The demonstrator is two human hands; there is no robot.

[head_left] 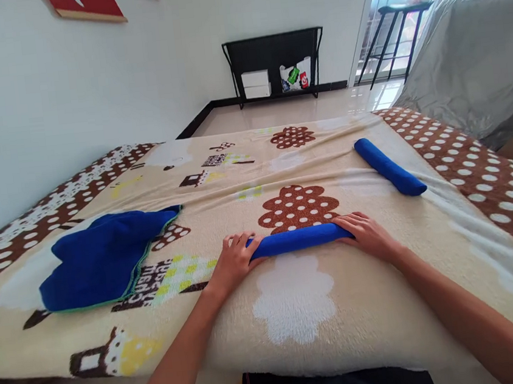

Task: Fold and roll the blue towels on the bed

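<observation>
A blue cloth rolled into a tube lies crosswise on the patterned blanket in front of me. My left hand is wrapped round its left end, fingers over the top. At the right end, my right hand grips the roll the same way, with the thumb low. Farther back on the right rests a second rolled blue cloth, slanting, untouched. To the left of my left hand, a loose blue cloth with green edging is spread unevenly in folds.
The blanket has a brown dotted border along its sides. Beyond the bed stands a low black rack with white boxes and a printed bag. A grey-covered bulky object is at the right, near a stool.
</observation>
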